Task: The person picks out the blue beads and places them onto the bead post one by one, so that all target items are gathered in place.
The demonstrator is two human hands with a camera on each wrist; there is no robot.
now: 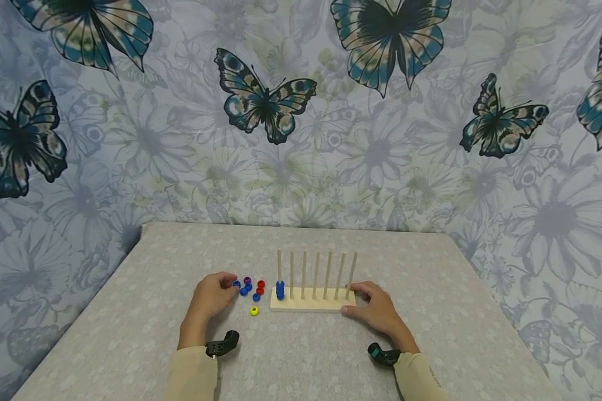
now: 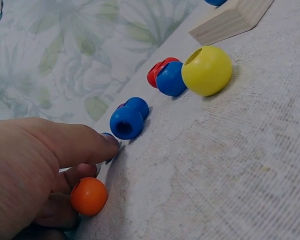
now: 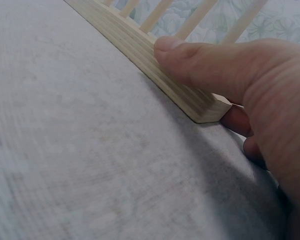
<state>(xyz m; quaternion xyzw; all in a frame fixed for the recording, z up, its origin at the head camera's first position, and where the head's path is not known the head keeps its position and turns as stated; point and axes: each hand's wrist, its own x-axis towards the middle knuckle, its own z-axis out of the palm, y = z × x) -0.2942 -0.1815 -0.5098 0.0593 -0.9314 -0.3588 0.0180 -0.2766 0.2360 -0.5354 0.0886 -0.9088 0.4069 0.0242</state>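
Observation:
My left hand (image 1: 214, 295) is at the left of the loose beads, its thumb and fingers around a blue bead (image 1: 237, 283). In the left wrist view the thumb (image 2: 85, 145) mostly hides that bead, and an orange bead (image 2: 89, 196) lies by the lower fingers. My right hand (image 1: 377, 308) grips the right end of the wooden base (image 1: 306, 306); in the right wrist view the thumb (image 3: 205, 62) presses its front side, with other fingers behind the end. Several blue beads (image 1: 280, 291) are stacked on the leftmost upright peg.
Between my left hand and the base lie loose blue beads (image 1: 256, 298), red beads (image 1: 261, 284), a purple bead (image 1: 247, 280) and a yellow bead (image 1: 254, 311). The other pegs (image 1: 316, 273) are bare. A patterned cloth covers the table (image 1: 301, 362); a butterfly-print wall (image 1: 381, 184) stands behind.

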